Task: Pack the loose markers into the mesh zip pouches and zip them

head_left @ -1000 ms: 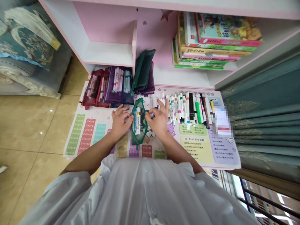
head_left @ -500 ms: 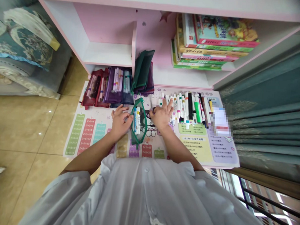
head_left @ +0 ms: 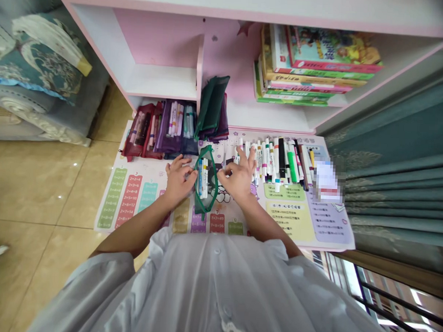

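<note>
Holding a green mesh pencil case (head_left: 205, 182) open on the printed mat (head_left: 132, 196) looks to be the step in hand. The left hand (head_left: 179, 179) is curled round the case's left rim, at nine o'clock. The right hand (head_left: 239, 176) sits at three o'clock, thumb and forefinger pinched together by the right rim, the other fingers spread toward the loose pens. Whether that pinch has a pen or only the rim, I cannot tell. Any pen going in would have to pass lengthwise through the narrow mouth, with the left hand bracing the rim.

At ten o'clock from the case are red pouches (head_left: 140, 130), with pens showing through the mesh. Just beside them stand purple pouches (head_left: 172, 127), also full of pens. The case itself holds a few pens, blue, yellow and white. At twelve o'clock, dark green pouches (head_left: 211, 107) lean against the shelf divider and look flat. At two o'clock a row of loose pens (head_left: 276, 158) lies on the mat, below a stack of books (head_left: 314, 62) on the shelf.
</note>
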A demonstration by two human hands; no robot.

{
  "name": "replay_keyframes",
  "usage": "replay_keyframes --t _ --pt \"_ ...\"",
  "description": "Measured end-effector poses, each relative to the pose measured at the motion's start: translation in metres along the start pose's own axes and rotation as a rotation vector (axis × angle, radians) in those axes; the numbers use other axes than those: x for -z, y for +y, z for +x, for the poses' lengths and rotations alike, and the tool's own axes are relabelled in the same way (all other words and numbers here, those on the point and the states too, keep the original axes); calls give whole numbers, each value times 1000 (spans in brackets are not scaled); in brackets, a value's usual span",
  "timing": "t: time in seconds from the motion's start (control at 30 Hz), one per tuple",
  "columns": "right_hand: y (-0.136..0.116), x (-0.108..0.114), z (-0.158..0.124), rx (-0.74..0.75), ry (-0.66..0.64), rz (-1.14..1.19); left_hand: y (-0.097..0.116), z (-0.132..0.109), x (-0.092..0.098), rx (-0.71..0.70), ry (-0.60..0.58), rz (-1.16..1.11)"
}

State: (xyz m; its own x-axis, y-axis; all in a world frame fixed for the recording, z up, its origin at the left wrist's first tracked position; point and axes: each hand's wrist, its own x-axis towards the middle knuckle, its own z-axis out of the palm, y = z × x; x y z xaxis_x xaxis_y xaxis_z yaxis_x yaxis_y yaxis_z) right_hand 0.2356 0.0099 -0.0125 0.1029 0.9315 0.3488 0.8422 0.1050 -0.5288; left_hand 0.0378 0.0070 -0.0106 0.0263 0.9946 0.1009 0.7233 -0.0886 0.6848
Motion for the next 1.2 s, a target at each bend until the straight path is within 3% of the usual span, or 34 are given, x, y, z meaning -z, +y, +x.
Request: replay_keyframes --t 0.1,0.23,0.37,0.5,1.2 --pt "-7 6 -9 106 -10 97 0 0 0 4 1 0" --pt "-18 13 -18 199 -157 142 0 -1 0 -4 12 6" --pt "-27 17 -21 150 -298 80 0 -1 1 -18 16 -1" --pt "-32 12 -20 101 -354 58 0 -1 1 -18 4 4" --pt "-33 -4 -24 112 -381 40 1 -1 1 -4 0 6"
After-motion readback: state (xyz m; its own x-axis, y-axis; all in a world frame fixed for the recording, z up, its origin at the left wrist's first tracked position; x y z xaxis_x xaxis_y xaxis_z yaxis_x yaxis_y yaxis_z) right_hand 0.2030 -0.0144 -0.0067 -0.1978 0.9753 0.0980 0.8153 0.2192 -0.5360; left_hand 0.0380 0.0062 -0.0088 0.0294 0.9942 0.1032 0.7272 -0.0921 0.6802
